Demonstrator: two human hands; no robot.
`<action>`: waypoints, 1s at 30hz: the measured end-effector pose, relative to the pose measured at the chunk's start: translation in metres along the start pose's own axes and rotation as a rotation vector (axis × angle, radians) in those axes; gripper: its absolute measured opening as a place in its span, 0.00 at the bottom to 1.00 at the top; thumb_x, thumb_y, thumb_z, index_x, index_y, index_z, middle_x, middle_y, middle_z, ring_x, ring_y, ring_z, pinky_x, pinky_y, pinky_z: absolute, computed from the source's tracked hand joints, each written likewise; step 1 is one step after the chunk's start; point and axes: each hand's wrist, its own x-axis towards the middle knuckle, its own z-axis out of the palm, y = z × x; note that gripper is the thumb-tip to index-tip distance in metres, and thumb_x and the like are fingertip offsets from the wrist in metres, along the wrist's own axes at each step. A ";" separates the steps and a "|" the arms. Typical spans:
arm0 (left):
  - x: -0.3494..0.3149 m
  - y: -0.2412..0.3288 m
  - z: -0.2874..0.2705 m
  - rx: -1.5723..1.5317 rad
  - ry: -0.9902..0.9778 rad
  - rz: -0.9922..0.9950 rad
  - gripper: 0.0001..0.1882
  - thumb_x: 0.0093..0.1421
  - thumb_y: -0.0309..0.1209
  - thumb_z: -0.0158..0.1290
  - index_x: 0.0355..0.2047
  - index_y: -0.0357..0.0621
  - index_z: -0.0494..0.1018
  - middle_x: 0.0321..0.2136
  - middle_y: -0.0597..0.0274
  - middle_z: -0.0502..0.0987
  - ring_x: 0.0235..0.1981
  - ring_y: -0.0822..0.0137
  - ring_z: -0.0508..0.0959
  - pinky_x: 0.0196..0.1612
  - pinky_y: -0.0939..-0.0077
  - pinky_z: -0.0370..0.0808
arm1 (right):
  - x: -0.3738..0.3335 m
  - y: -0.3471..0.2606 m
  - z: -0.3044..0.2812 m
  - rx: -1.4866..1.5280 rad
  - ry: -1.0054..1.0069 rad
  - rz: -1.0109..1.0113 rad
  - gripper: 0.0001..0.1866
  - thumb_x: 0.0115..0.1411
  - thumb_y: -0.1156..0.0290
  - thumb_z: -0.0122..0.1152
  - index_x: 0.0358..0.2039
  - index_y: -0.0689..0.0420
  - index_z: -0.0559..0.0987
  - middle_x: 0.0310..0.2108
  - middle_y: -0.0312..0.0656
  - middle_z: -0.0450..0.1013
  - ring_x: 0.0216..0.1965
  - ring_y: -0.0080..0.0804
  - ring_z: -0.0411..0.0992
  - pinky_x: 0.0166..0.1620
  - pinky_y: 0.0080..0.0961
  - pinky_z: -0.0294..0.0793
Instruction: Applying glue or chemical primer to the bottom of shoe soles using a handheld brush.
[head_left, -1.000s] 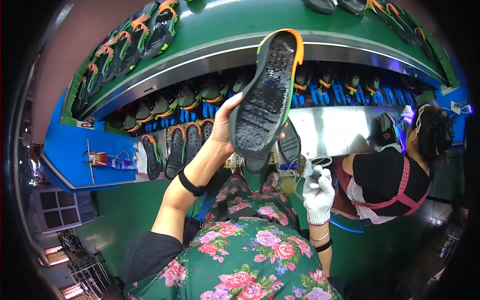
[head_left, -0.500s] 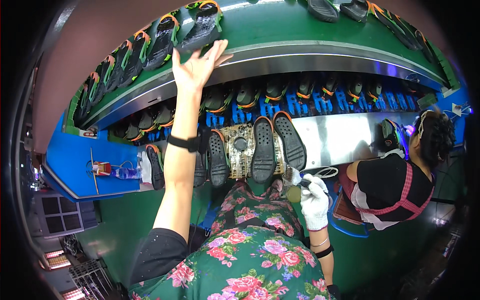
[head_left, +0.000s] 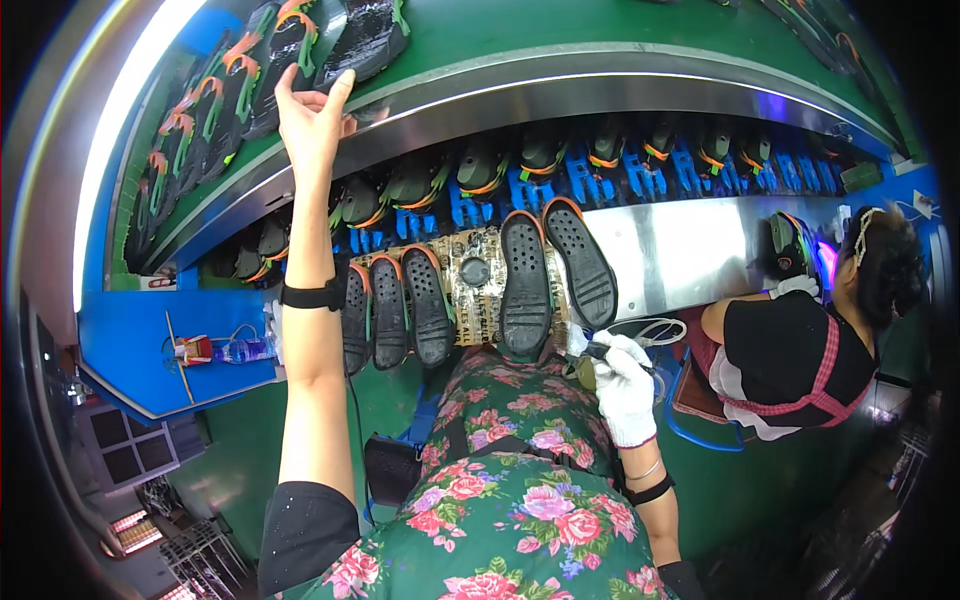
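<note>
The bare left hand [head_left: 315,115] is hanging open, thumb and fingers spread and gripping nothing, while a glossy black shoe sole [head_left: 364,42] is lying just beyond its fingertips on a green work surface [head_left: 540,28]; whether they are touching, I cannot tell. The gloved right hand [head_left: 622,385] is curling closed around a brush [head_left: 598,351], and two perforated black soles [head_left: 525,290] are resting just beyond that grip.

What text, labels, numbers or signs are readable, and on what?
Tan board: dark capital lettering, partly covered; wording not copied here.
Red-and-white box: any print too small to read.
Clear bottle: any label too small to read.
No other text I can make out.
</note>
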 end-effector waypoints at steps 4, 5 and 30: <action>-0.001 -0.003 0.006 0.039 0.036 0.060 0.49 0.56 0.40 0.72 0.69 0.32 0.57 0.28 0.62 0.72 0.19 0.75 0.75 0.21 0.77 0.79 | -0.002 0.002 0.004 -0.032 0.115 0.037 0.09 0.59 0.85 0.60 0.40 0.64 0.82 0.46 0.50 0.79 0.38 0.32 0.77 0.37 0.19 0.78; -0.003 -0.005 0.007 -0.003 0.036 0.094 0.48 0.57 0.38 0.72 0.70 0.32 0.56 0.27 0.63 0.72 0.19 0.75 0.75 0.21 0.77 0.79 | -0.003 0.003 0.005 -0.049 0.111 0.036 0.09 0.59 0.85 0.59 0.40 0.64 0.82 0.46 0.51 0.80 0.38 0.32 0.77 0.37 0.19 0.78; -0.002 0.105 0.193 0.268 -0.874 0.536 0.35 0.67 0.38 0.60 0.72 0.51 0.62 0.62 0.59 0.71 0.55 0.68 0.75 0.56 0.71 0.75 | 0.026 0.016 0.006 -0.066 0.141 -0.007 0.10 0.59 0.82 0.62 0.41 0.61 0.86 0.46 0.51 0.83 0.33 0.27 0.78 0.39 0.23 0.78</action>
